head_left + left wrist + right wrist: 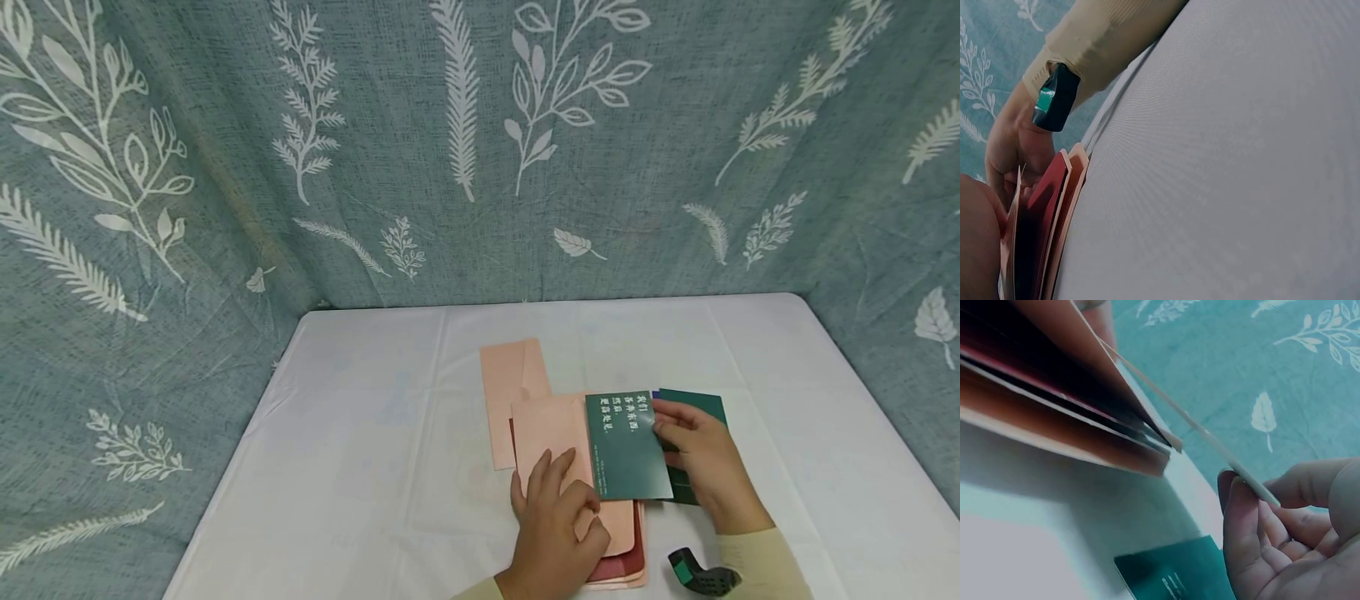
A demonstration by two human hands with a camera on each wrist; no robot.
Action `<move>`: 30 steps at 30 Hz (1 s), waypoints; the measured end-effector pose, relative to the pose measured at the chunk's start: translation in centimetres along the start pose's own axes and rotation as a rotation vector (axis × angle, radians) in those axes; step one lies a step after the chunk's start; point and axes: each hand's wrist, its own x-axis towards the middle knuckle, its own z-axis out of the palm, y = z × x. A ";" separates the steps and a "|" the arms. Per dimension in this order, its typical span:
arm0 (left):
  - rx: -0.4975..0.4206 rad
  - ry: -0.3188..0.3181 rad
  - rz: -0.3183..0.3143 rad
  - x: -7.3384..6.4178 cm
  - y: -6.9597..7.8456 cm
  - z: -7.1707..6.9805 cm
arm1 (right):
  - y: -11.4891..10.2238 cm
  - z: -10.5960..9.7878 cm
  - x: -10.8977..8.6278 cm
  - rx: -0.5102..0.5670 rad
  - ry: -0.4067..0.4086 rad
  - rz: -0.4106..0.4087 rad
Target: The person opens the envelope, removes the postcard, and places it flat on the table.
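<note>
My right hand [701, 462] pinches a green card [626, 446] with white writing by its right edge, between thumb and fingers. In the right wrist view the card's thin edge [1200, 431] slants from the fingertips toward the envelopes. The card's left part overlaps a pink envelope [551, 425] on top of a stack. My left hand [558, 529] rests on that envelope, some fingers spread over its face, thumb and forefinger bent together at the paper near the card. In the left wrist view this envelope's edge [1013, 237] stands raised from the dark red one [1044, 200] beneath.
Another pink envelope [513, 375] lies behind the stack on the white table [337, 450]. A second dark green card [701, 404] lies under my right hand. A black tracker-like device [701, 575] sits at my right wrist. A patterned curtain [405, 125] surrounds the table.
</note>
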 end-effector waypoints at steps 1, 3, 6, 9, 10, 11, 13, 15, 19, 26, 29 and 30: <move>0.000 0.004 0.003 0.0 0.0 0.0 | 0.0 -0.2 0.1 -0.003 0.004 -0.001; -0.005 0.008 0.005 0.0 0.0 0.0 | 0.1 -0.5 0.2 -0.012 0.018 -0.004; -0.006 0.004 0.001 0.0 0.0 0.1 | 0.2 -1.0 0.4 -0.018 0.056 -0.003; -0.005 -0.001 -0.003 0.0 0.0 0.0 | 0.3 -1.6 0.5 -0.022 0.111 0.000; -0.002 0.000 -0.002 0.0 -0.1 0.0 | 0.4 -1.8 0.6 -0.019 0.131 0.006; -0.002 0.001 0.000 0.0 -0.1 0.0 | 0.4 -2.0 0.6 -0.018 0.150 0.015; 0.004 0.010 0.005 -0.1 -0.1 0.0 | 0.6 -2.4 0.8 -0.020 0.186 0.029; 0.007 0.019 0.009 -0.1 -0.1 0.1 | 0.7 -2.8 0.9 -0.027 0.214 0.050; 0.010 0.028 0.015 -0.1 -0.3 0.1 | 1.0 -3.6 1.1 -0.045 0.245 0.068; -0.005 0.028 0.007 -0.2 -0.3 0.1 | 1.3 -4.2 1.1 -0.066 0.282 0.072; -0.009 0.026 0.006 -0.2 -0.3 0.1 | 1.4 -4.3 1.1 -0.070 0.292 0.075; -0.008 0.025 0.006 -0.2 -0.3 0.1 | 1.4 -4.3 1.0 -0.071 0.296 0.078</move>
